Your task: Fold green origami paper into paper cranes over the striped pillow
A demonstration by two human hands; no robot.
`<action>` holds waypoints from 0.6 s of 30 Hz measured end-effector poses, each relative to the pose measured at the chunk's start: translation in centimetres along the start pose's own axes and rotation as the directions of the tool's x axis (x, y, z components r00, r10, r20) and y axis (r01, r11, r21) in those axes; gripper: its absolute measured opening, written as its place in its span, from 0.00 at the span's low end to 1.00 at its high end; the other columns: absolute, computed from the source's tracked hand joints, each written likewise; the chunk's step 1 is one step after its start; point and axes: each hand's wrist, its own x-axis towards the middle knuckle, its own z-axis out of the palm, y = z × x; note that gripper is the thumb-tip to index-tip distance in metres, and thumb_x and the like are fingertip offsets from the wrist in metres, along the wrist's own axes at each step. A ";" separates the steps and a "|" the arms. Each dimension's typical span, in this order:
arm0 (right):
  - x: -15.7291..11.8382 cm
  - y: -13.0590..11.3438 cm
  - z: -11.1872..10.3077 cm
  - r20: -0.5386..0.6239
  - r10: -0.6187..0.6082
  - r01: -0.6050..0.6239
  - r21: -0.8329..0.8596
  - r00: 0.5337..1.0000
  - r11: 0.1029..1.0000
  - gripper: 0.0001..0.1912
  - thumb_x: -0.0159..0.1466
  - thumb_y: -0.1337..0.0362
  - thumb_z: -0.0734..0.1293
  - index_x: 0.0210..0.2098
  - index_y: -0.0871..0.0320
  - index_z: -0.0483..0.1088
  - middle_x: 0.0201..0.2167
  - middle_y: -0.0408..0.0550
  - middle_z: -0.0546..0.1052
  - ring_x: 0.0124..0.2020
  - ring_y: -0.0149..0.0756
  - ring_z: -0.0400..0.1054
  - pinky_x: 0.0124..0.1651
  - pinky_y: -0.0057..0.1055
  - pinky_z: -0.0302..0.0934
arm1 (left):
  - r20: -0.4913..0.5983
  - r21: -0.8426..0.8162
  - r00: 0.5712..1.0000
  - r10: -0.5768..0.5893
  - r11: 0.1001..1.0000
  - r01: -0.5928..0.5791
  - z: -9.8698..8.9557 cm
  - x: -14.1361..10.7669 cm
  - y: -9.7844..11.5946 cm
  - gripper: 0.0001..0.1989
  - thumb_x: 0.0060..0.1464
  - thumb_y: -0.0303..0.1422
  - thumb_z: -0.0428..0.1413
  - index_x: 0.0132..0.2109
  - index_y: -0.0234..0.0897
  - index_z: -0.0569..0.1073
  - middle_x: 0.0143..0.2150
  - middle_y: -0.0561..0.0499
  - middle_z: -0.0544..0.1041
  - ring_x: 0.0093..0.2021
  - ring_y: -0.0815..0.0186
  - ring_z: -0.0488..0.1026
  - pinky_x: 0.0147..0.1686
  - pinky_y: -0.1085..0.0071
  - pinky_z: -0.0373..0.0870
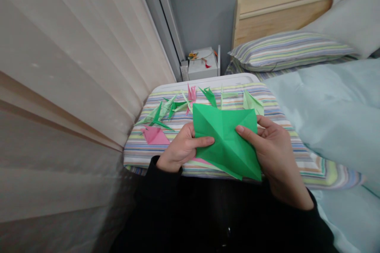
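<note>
Current piece: green sheet point(227, 142), creased, folded flat, not yet crane-shaped, held just above the 6 o'clock side of the striped cushion point(297, 154). Left hand point(182, 150) and right hand point(274, 154) pinch its two sides, fingers point(204, 141) closed on the paper, thumbs on top. Done: paper cranes point(157, 114), green and pink, at 12 o'clock on the cushion. Pink folded piece point(154, 135) at 9 o'clock. White box point(202, 65) beyond, at 12 o'clock; contents hidden.
</note>
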 end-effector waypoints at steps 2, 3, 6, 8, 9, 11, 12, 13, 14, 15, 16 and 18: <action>0.0 0.0 0.2 -0.005 0.001 -0.001 0.001 1.000 1.000 0.24 0.51 0.54 0.81 0.45 0.52 0.78 0.33 0.46 0.86 0.28 0.45 0.81 0.30 0.37 0.77 | -0.007 0.003 1.000 0.001 1.000 -0.001 -0.1 0.0 0.0 0.20 0.45 0.31 0.72 0.47 0.32 0.83 0.45 0.40 0.85 0.47 0.47 0.83 0.51 0.53 0.78; 0.0 0.0 0.2 -0.007 0.002 -0.002 -0.001 1.000 1.000 0.24 0.51 0.54 0.81 0.45 0.52 0.78 0.33 0.46 0.86 0.28 0.45 0.81 0.30 0.37 0.77 | -0.008 0.005 1.000 0.000 1.000 0.001 -0.1 0.0 0.0 0.21 0.44 0.32 0.72 0.47 0.32 0.82 0.45 0.40 0.85 0.47 0.47 0.83 0.51 0.53 0.78; 0.0 0.0 0.1 0.006 0.004 -0.004 0.005 1.000 1.000 0.26 0.51 0.53 0.81 0.47 0.52 0.77 0.33 0.46 0.86 0.29 0.46 0.81 0.32 0.38 0.78 | -0.003 0.007 1.000 -0.025 1.000 0.026 -0.1 -0.1 0.1 0.21 0.44 0.33 0.72 0.46 0.32 0.82 0.44 0.40 0.85 0.45 0.47 0.83 0.49 0.54 0.79; -0.1 -0.1 -0.1 0.050 0.018 -0.019 0.016 0.999 1.000 0.28 0.52 0.53 0.81 0.50 0.51 0.76 0.34 0.46 0.86 0.30 0.46 0.82 0.33 0.39 0.78 | -0.004 -0.008 0.999 -0.050 0.999 0.050 0.0 -0.3 0.2 0.21 0.46 0.36 0.72 0.47 0.32 0.82 0.44 0.40 0.85 0.44 0.48 0.84 0.47 0.56 0.80; -0.1 -0.1 -0.3 0.074 0.034 -0.035 0.016 0.997 0.999 0.28 0.52 0.53 0.80 0.50 0.51 0.75 0.34 0.47 0.86 0.31 0.46 0.82 0.33 0.39 0.78 | -0.009 -0.023 0.998 -0.055 0.998 0.054 0.0 -0.3 0.2 0.22 0.46 0.38 0.71 0.48 0.33 0.82 0.44 0.40 0.85 0.45 0.48 0.83 0.47 0.56 0.80; -0.2 -0.2 -0.5 0.103 0.076 -0.076 0.003 0.992 0.997 0.28 0.52 0.52 0.81 0.49 0.52 0.74 0.33 0.47 0.86 0.29 0.46 0.81 0.31 0.39 0.78 | -0.031 -0.062 0.998 -0.053 0.997 0.051 0.2 -0.4 0.2 0.25 0.47 0.40 0.71 0.51 0.35 0.80 0.47 0.41 0.85 0.48 0.47 0.82 0.50 0.56 0.79; -0.3 -0.3 -0.6 0.101 0.091 -0.091 -0.009 0.991 0.996 0.28 0.51 0.52 0.81 0.48 0.52 0.74 0.32 0.46 0.86 0.28 0.46 0.81 0.30 0.38 0.77 | -0.045 -0.081 0.998 -0.051 0.996 0.047 0.3 -0.3 0.2 0.26 0.47 0.40 0.71 0.52 0.35 0.80 0.48 0.41 0.85 0.50 0.47 0.82 0.52 0.55 0.78; -0.3 -0.3 -0.6 0.091 0.096 -0.095 -0.021 0.991 0.995 0.27 0.51 0.52 0.81 0.47 0.52 0.74 0.31 0.46 0.86 0.27 0.45 0.80 0.29 0.38 0.77 | -0.062 -0.097 0.997 -0.054 0.994 0.048 0.4 -0.3 0.2 0.26 0.47 0.40 0.71 0.52 0.35 0.79 0.48 0.41 0.84 0.51 0.46 0.81 0.53 0.54 0.77; -0.3 -0.3 -0.6 0.077 0.091 -0.088 -0.034 0.993 0.996 0.26 0.50 0.53 0.81 0.45 0.53 0.74 0.30 0.46 0.85 0.27 0.45 0.80 0.29 0.37 0.76 | -0.079 -0.111 0.995 -0.062 0.992 0.054 0.5 -0.2 0.2 0.25 0.48 0.41 0.70 0.52 0.35 0.79 0.48 0.41 0.84 0.52 0.46 0.81 0.54 0.54 0.77; -0.3 -0.3 -0.6 0.065 0.074 -0.071 -0.051 0.995 0.996 0.25 0.50 0.53 0.81 0.43 0.53 0.74 0.30 0.46 0.85 0.28 0.45 0.80 0.30 0.37 0.76 | -0.091 -0.124 0.993 -0.075 0.990 0.063 0.5 -0.1 0.1 0.24 0.49 0.41 0.70 0.51 0.34 0.79 0.48 0.41 0.84 0.52 0.46 0.81 0.54 0.53 0.76; -0.2 -0.3 -0.6 0.058 0.047 -0.043 -0.073 0.997 0.996 0.23 0.51 0.54 0.81 0.42 0.53 0.75 0.31 0.46 0.85 0.29 0.44 0.80 0.31 0.37 0.76 | -0.102 -0.135 0.991 -0.083 0.988 0.069 0.6 0.0 0.1 0.23 0.50 0.41 0.69 0.51 0.34 0.80 0.47 0.41 0.84 0.53 0.46 0.80 0.54 0.53 0.76; -0.1 -0.1 -0.6 0.050 -0.024 0.030 -0.130 0.998 0.991 0.20 0.52 0.55 0.80 0.41 0.53 0.77 0.33 0.46 0.86 0.32 0.45 0.80 0.33 0.37 0.76 | -0.136 -0.144 0.988 -0.079 0.988 0.059 0.7 0.2 0.1 0.21 0.50 0.40 0.69 0.49 0.33 0.80 0.47 0.41 0.85 0.53 0.46 0.80 0.56 0.52 0.75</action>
